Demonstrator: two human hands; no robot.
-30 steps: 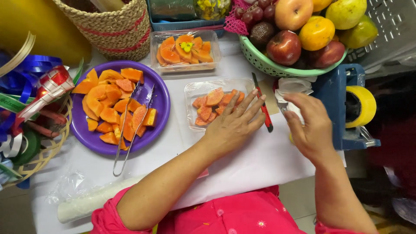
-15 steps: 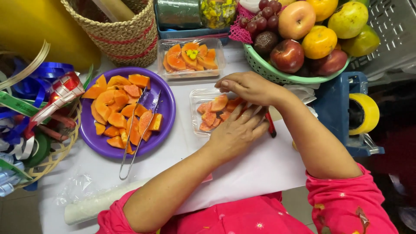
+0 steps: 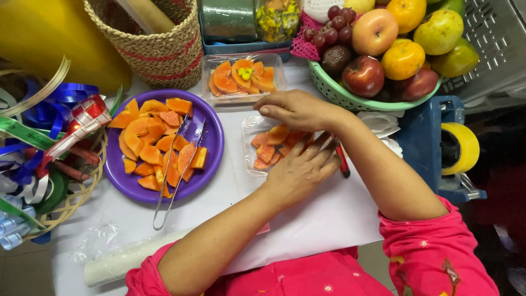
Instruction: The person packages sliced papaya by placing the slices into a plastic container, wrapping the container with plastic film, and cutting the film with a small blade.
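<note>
My left hand [image 3: 300, 171] lies flat, fingers together, on the near right side of a small clear plastic tray [image 3: 253, 148] of orange papaya pieces [image 3: 272, 147]; its grip is not closed around anything, the fingers simply rest on the tray's covering. My right hand [image 3: 298, 109] reaches across from the right and lies over the tray's far edge, fingers stretched out and close together, palm down, pinching nothing that I can see. The two hands sit on opposite sides of the tray, nearly touching at its right end. The tray rests on a white tabletop [image 3: 323, 219], in the middle of the view.

Just beside my left hand's fingers, to the right, lies a red-handled tool [image 3: 343, 160]; I cannot tell its kind. Beyond the tray sits a second clear tray [image 3: 244, 77] of papaya slices, with a small yellow flower on top. To the left is a round purple plate [image 3: 211, 118] heaped with cut papaya, and metal tongs [image 3: 175, 170] lie across it, handles pointing towards me. Further left is a tangle of coloured ribbons [image 3: 38, 142]. Behind the plate stands a woven basket [image 3: 159, 49]. At the far right, a green bowl [image 3: 339, 96] holds apples, oranges, grapes and other fruit. A roll of yellow tape [image 3: 463, 148] sits at the right edge. Both my sleeves are pink.
</note>
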